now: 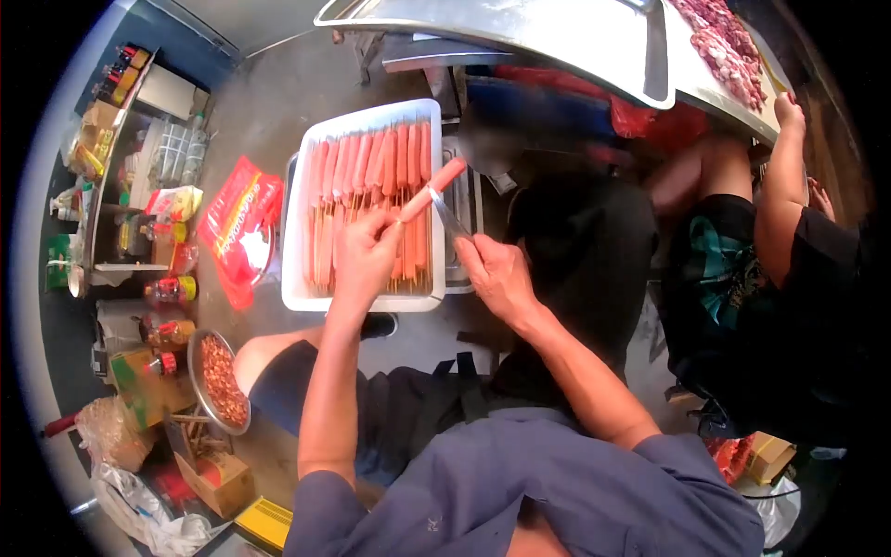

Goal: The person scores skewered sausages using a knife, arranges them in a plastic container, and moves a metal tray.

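My left hand (366,249) is closed around the lower end of a pink sausage (431,190), which slants up to the right above the tray. In my right hand (497,274) is a knife (450,218), its blade touching the sausage near the upper end. Beneath both lies a white plastic tray (292,246) full of skewered sausages (357,167) in rows, their thin wooden sticks showing between the rows. Whether the held sausage is on a stick is hidden by my fingers.
A metal table (520,28) with chopped raw meat (724,51) stands at the upper right, where another person (752,251) sits. On the left are a red plastic bag (241,218), a bowl of reddish pieces (223,381), and shelves (116,176) with bottles and packets.
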